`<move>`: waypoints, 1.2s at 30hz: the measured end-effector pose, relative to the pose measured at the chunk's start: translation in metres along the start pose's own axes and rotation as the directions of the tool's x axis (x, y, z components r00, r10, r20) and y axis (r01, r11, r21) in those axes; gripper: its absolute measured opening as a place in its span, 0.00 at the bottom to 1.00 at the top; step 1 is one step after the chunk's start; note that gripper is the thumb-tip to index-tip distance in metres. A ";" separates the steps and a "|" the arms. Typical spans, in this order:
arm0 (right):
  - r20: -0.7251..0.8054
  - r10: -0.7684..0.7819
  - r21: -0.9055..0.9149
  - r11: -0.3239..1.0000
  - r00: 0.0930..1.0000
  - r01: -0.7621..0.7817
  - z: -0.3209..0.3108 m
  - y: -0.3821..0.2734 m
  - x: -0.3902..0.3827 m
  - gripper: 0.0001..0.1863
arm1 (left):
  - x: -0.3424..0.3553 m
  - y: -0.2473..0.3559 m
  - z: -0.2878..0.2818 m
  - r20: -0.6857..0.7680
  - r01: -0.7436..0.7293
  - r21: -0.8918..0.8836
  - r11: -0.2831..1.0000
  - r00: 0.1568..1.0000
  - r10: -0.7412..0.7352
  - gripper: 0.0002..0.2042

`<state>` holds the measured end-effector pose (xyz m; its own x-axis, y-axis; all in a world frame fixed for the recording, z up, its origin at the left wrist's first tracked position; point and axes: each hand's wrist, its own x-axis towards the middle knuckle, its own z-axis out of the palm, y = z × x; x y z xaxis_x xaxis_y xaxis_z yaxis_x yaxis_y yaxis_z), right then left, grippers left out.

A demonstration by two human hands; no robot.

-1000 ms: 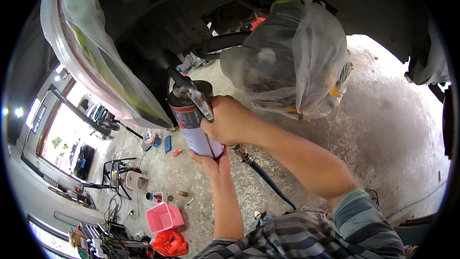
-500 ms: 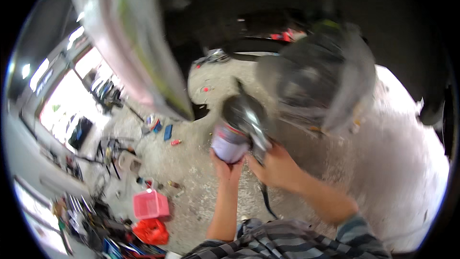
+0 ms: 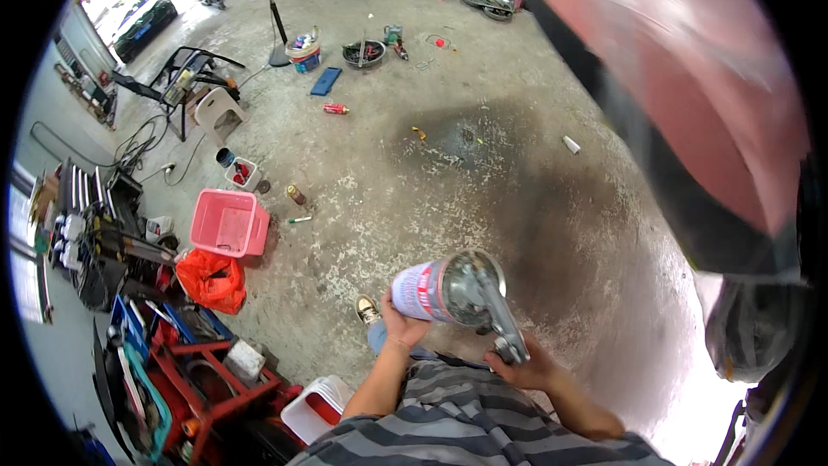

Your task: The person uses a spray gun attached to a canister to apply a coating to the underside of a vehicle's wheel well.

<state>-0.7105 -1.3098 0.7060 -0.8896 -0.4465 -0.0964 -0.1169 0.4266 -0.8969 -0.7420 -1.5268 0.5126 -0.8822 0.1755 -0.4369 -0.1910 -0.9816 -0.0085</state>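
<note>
My left hand [image 3: 404,323] is wrapped round a can [image 3: 417,291] with a pale label and red bands, held tilted in front of my body. Its shiny grey rounded end [image 3: 470,286] points to the right. Against that end lies a metal spray gun [image 3: 505,324], gripped low down by my right hand [image 3: 528,364]. Gun and can are touching; whether they are joined I cannot tell. My right fingers are partly hidden behind the gun's handle.
A pink panel [image 3: 673,60] under clear film hangs at upper right. On the floor to the left stand a pink bin [image 3: 226,223], a red plastic bag [image 3: 211,280] and a red tool rack [image 3: 197,350]. Farther off are a spray can [image 3: 335,109], a metal basin [image 3: 363,53] and a stand fan [image 3: 274,17].
My view has swung away from the dark underside and film-wrapped round shape to the open floor. The can has tipped from nearly upright to sideways, still in my hand with the gun.
</note>
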 end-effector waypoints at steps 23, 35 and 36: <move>-0.193 -0.131 0.049 0.989 0.972 0.143 -0.068 -0.037 0.633 0.24 | 0.467 0.374 0.311 0.006 0.061 0.296 0.953 0.998 -0.065 0.39; -0.299 0.016 -0.017 1.000 0.954 -0.022 -0.279 0.006 0.944 0.25 | 0.882 0.362 0.508 0.162 0.153 0.296 0.943 0.965 -0.207 0.32; -0.369 0.014 -0.017 1.000 0.929 -0.022 -0.297 0.017 0.973 0.25 | 0.924 0.354 0.514 0.130 0.150 0.327 0.933 0.971 -0.202 0.32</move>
<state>-1.7087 -1.5034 0.7245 -0.9912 -0.1191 0.0573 -0.1053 0.4495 -0.8871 -1.8457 -1.6733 0.5682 -0.8738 0.3787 -0.3050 -0.4516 -0.8646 0.2202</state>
